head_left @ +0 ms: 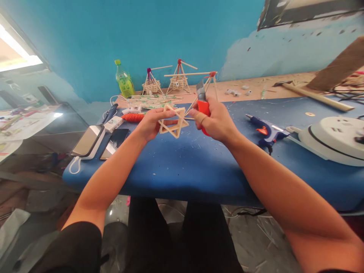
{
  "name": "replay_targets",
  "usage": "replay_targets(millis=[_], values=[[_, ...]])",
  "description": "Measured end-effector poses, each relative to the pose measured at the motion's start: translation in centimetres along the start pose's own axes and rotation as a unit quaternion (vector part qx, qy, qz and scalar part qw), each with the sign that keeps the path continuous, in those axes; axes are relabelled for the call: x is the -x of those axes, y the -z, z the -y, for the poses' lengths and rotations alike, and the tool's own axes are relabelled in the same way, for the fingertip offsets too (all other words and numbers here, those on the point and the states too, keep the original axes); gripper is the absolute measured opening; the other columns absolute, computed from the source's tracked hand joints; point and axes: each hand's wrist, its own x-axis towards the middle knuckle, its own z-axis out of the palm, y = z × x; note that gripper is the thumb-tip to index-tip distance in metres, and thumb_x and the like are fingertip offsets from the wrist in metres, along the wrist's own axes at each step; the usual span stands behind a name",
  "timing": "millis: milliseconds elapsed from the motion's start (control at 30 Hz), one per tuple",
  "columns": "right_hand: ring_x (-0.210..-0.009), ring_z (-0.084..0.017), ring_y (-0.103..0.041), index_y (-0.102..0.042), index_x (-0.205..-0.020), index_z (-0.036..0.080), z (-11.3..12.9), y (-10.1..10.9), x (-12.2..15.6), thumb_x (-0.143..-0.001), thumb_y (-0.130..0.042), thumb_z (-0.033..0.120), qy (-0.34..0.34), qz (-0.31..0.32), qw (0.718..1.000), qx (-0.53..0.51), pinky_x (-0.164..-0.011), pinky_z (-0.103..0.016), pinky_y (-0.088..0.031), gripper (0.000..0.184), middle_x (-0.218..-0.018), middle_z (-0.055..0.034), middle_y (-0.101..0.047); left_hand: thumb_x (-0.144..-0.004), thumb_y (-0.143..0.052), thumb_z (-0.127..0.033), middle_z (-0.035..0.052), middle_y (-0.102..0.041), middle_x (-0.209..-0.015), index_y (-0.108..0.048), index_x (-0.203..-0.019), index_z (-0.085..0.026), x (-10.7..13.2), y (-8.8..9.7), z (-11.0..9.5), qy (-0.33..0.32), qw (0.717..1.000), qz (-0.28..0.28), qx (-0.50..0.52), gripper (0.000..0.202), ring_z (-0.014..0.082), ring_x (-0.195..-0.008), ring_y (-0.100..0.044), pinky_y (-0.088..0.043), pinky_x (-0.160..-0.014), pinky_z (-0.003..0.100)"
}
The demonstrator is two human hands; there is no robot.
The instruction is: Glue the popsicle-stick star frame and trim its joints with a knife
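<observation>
My left hand is closed on a six-pointed star made of pale wooden sticks, held just above the blue table top. My right hand is wrapped round a red utility knife whose grey blade end points up. A thin wooden skewer runs from the star's right side up past the knife.
A blue glue gun and a white power strip reel lie to the right. Two phones and small boxes lie at the left edge. Behind stand stick models, a bundle of sticks and a green bottle.
</observation>
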Motion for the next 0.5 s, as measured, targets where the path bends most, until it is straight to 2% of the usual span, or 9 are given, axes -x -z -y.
replay_targets(millis=[67,100,200,267,333,433,500], values=[[-0.065,-0.022,-0.06,-0.064,-0.103,0.029,-0.1,0.4,0.1,-0.096,-0.069,0.043,0.033,-0.029,0.997,0.056,-0.077,-0.045,-0.055,0.016,-0.072,-0.0009,-0.065,-0.064,-0.106,-0.048,0.0121,-0.087,-0.121,-0.083,-0.1,-0.018,-0.1,0.0,0.0,-0.025,0.999,-0.037,0.015,0.052,0.0318,-0.107,-0.087,-0.071,-0.096,0.044],[-0.068,-0.024,-0.061,-0.065,-0.105,0.029,-0.2,0.5,0.1,-0.096,-0.065,0.038,0.052,-0.034,0.995,0.084,-0.08,-0.047,-0.055,0.013,-0.072,-0.0019,-0.065,-0.063,-0.106,-0.047,0.0108,-0.086,-0.119,-0.082,-0.097,-0.018,-0.2,-0.1,0.1,-0.041,0.997,-0.057,0.017,0.051,0.0303,-0.106,-0.086,-0.071,-0.096,0.044],[-0.077,-0.028,-0.062,-0.064,-0.111,0.028,-0.1,0.5,0.3,-0.089,-0.059,0.034,0.087,-0.017,0.982,0.165,-0.082,-0.047,-0.052,0.023,-0.082,-0.0056,-0.069,-0.062,-0.105,-0.046,0.0059,-0.085,-0.103,-0.082,-0.093,-0.02,-0.2,-0.6,0.4,-0.113,0.985,-0.125,-0.021,0.047,0.0248,-0.097,-0.083,-0.068,-0.092,0.038],[-0.078,-0.029,-0.06,-0.06,-0.107,0.027,0.0,0.2,0.4,-0.089,-0.056,0.038,0.102,0.01,0.972,0.214,-0.081,-0.045,-0.047,0.022,-0.084,-0.0071,-0.067,-0.062,-0.103,-0.045,0.0032,-0.084,-0.095,-0.083,-0.095,-0.021,-0.1,-1.2,0.7,-0.171,0.969,-0.166,-0.062,0.046,0.0216,-0.091,-0.08,-0.065,-0.087,0.035],[-0.074,-0.027,-0.055,-0.051,-0.094,0.028,0.2,-0.2,0.6,-0.092,-0.051,0.046,0.121,0.043,0.961,0.246,-0.077,-0.043,-0.041,0.018,-0.079,-0.0069,-0.062,-0.064,-0.102,-0.045,0.0017,-0.083,-0.094,-0.084,-0.1,-0.021,0.1,-1.8,1.0,-0.217,0.953,-0.192,-0.089,0.047,0.02,-0.087,-0.077,-0.062,-0.084,0.033],[-0.067,-0.023,-0.045,-0.036,-0.083,0.03,0.3,-0.7,0.9,-0.098,-0.043,0.057,0.151,0.073,0.951,0.259,-0.072,-0.041,-0.032,0.032,-0.073,-0.0052,-0.055,-0.067,-0.101,-0.046,0.0017,-0.083,-0.096,-0.084,-0.105,-0.021,0.3,-2.4,1.3,-0.265,0.934,-0.211,-0.114,0.049,0.0195,-0.087,-0.076,-0.062,-0.085,0.032],[-0.066,-0.021,-0.04,-0.032,-0.081,0.03,0.2,-0.8,1.0,-0.1,-0.04,0.062,0.17,0.067,0.95,0.255,-0.07,-0.04,-0.027,0.038,-0.071,-0.0042,-0.052,-0.068,-0.1,-0.048,0.003,-0.084,-0.099,-0.083,-0.107,-0.02,0.4,-2.6,1.5,-0.289,0.924,-0.209,-0.136,0.051,0.0205,-0.088,-0.077,-0.063,-0.085,0.033]])
